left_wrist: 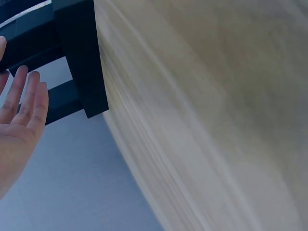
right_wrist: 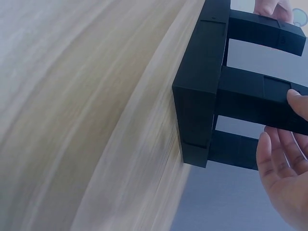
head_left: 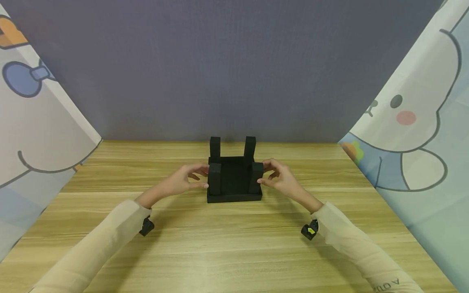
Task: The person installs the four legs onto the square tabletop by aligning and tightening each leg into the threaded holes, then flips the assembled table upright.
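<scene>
A black stand (head_left: 234,198) sits on the wooden table, a square base with an upright post at each corner. My left hand (head_left: 188,179) is at its left side, thumb tip against the front left post (head_left: 215,179). In the left wrist view, the fingers (left_wrist: 32,98) of that hand reach out nearly straight beside the posts. On the other side, my right hand (head_left: 280,177) has its thumb on the front right post (head_left: 255,178). Its other fingers (right_wrist: 279,154) are loosely bent and spread beside the posts in the right wrist view.
The wooden table (head_left: 227,244) ends at a grey-blue panel (head_left: 227,73) just behind the stand. Cloths with cartoon figures hang at the left (head_left: 40,122) and right (head_left: 414,134). A small black camera (head_left: 147,226) is strapped at the left wrist, another (head_left: 310,230) at the right.
</scene>
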A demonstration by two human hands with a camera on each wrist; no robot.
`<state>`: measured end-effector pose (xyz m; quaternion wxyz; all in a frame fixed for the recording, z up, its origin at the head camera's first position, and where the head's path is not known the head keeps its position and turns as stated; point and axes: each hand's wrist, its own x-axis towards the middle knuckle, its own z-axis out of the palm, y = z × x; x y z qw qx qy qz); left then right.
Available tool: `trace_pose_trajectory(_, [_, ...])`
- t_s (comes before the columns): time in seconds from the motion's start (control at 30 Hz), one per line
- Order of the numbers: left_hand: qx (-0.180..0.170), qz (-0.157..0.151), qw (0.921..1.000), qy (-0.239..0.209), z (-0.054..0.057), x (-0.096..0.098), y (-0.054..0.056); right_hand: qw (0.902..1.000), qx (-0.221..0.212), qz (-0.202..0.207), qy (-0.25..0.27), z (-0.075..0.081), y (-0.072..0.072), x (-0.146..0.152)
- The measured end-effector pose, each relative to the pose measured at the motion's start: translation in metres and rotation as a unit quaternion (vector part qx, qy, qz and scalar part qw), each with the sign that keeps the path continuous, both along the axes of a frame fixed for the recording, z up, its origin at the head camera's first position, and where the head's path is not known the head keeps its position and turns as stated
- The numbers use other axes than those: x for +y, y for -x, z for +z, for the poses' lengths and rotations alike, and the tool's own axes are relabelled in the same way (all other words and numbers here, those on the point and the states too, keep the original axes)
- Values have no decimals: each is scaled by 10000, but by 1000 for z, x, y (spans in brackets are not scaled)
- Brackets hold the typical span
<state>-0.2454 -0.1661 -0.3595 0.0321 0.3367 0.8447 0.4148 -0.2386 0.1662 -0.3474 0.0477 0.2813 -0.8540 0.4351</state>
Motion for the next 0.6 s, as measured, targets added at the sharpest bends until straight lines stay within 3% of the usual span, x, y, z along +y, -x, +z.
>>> trace_pose_trajectory(0.6, [226,540,9972,-468,-11,13,-10,9999,42,103,115,-16,5,1])
